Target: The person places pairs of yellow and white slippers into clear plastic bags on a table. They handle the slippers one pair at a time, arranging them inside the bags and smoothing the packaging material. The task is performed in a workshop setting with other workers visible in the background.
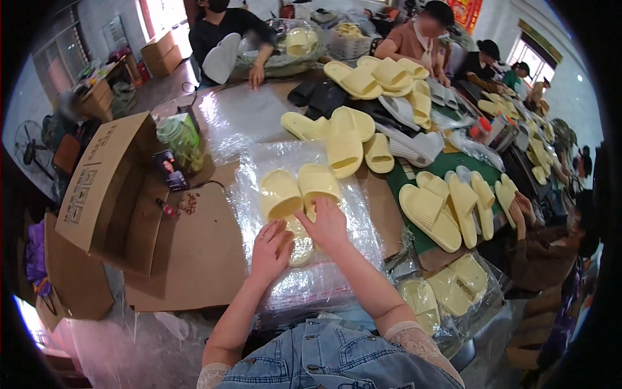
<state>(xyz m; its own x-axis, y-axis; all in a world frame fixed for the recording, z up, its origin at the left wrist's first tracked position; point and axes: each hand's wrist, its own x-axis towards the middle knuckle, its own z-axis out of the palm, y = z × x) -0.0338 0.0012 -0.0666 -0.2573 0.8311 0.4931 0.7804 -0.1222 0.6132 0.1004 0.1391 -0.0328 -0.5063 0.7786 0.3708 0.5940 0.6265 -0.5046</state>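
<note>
A pair of pale yellow slippers lies side by side on a stack of clear plastic bags [353, 243], toes pointing away from me. My left hand [271, 251] has its fingers bent against the near side of the left slipper [280, 189]. My right hand [328, 223] grips the right slipper [319, 179] just behind its strap, the thumb reaching toward the left one. The hands partly cover both heels. Whether the slippers lie on top of a bag or inside one, I cannot tell.
An open cardboard box [107, 188] stands at the left, near a phone [170, 171] showing a picture. More yellow slippers [350, 139] pile up beyond the bags, others [431, 211] on a green mat at right. Bagged slippers [447, 292] lie near right. Several people work around the table.
</note>
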